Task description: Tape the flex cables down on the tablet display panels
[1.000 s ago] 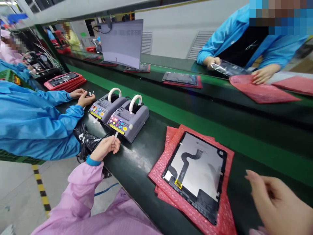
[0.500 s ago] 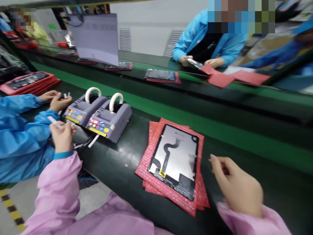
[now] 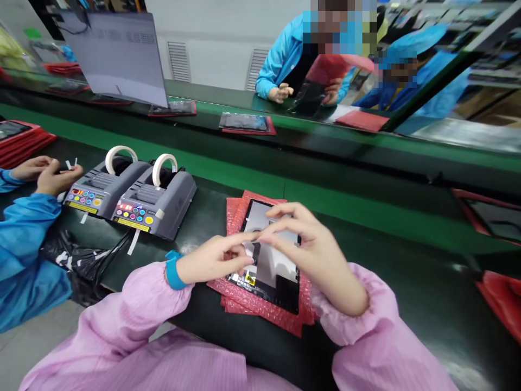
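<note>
A tablet screen (image 3: 285,293) lies back side up on red bubble-wrap bags (image 3: 291,321), its dark ribbon cable partly covered by my hands. My left hand (image 3: 214,259) reaches over it from the left, index finger stretched out and thumb apart below. Above the panel, my right hand (image 3: 315,244) pinches with thumb and finger at the left index fingertip. Anything between those fingertips is too small to make out. To the left stand two grey tape dispensers (image 3: 163,203) with white tape rolls; a white tape strip (image 3: 133,242) sticks out of the nearer one.
At far left a co-worker's hands (image 3: 52,174) hold small white strips. Across the bench another person (image 3: 280,60) handles a red bag. Wrapped panels (image 3: 246,123) lie on the ledge. At right are another panel (image 3: 494,217) and a red bag (image 3: 504,298).
My left hand has moved right from beside the dispensers, where it held a white tape strip. My right hand has come left over the screen to meet it. The view has turned right.
</note>
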Action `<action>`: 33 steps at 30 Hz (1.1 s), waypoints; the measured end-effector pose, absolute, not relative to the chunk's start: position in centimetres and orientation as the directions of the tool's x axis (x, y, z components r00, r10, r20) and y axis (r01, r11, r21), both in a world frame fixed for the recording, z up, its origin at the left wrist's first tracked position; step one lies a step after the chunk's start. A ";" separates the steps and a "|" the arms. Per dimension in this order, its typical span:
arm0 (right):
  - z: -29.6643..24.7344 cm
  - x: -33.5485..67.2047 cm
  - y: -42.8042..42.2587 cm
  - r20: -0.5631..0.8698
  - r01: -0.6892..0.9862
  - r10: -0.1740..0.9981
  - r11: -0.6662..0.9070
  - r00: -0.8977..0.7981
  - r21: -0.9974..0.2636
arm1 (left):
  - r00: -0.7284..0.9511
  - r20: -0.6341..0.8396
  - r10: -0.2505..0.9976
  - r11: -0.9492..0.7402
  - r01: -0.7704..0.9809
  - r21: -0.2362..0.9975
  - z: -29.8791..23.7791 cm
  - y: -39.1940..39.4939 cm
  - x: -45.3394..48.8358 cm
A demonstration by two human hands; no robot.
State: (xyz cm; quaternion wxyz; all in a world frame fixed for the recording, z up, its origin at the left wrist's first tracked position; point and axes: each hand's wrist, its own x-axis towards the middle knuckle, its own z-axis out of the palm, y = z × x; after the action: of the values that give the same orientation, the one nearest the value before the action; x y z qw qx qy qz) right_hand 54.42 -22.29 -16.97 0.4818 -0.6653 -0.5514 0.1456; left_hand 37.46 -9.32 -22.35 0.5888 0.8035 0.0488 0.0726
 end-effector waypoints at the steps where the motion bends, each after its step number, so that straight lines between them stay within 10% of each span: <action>1: -17.4 55.3 -22.2 0.321 0.566 0.846 0.028 0.426 -0.824 | 0.975 0.070 0.211 -0.288 -0.007 0.958 -23.0 -9.0 37.7; 9: -25.7 57.7 -20.5 -0.024 0.504 0.837 -0.352 0.547 -0.789 | 0.833 0.256 0.490 -0.552 0.069 0.831 -28.3 -7.6 40.0; 22: -28.4 57.8 -19.7 0.183 0.576 0.608 -0.550 0.772 -0.605 | 0.842 0.111 0.528 -0.632 0.302 0.714 -30.3 -9.1 42.0; 33: -22.7 59.8 -20.8 0.090 0.574 0.918 -0.163 0.386 -0.802 | 0.901 0.247 0.356 -0.397 -0.093 0.913 -25.4 -8.4 42.8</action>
State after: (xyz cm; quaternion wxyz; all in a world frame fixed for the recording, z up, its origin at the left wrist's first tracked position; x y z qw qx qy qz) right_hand 59.80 -20.75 -22.72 0.3978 -0.7314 -0.5101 0.2158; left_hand 42.78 -8.40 -25.37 0.5432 0.8098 0.0811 0.2066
